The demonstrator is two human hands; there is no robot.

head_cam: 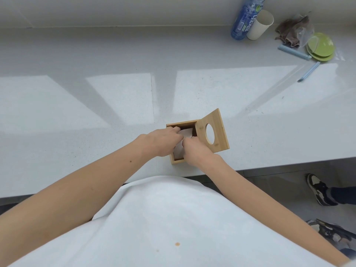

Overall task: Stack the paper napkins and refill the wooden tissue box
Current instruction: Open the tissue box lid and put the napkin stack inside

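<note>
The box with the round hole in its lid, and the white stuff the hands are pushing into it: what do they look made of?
The tissue box looks like pale wood, perhaps bamboo, with a smooth matte finish and faint straight grain on its open lid. The napkins look like thin soft white paper, creased under the left hand and right hand.

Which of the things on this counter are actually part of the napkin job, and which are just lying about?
In use: wooden tissue box, its hinged lid swung open, white napkins inside, left hand and right hand pressing them in.

Lying about, far right: blue bottle, cream cup, brown rag, green plates, two blue clips.
</note>
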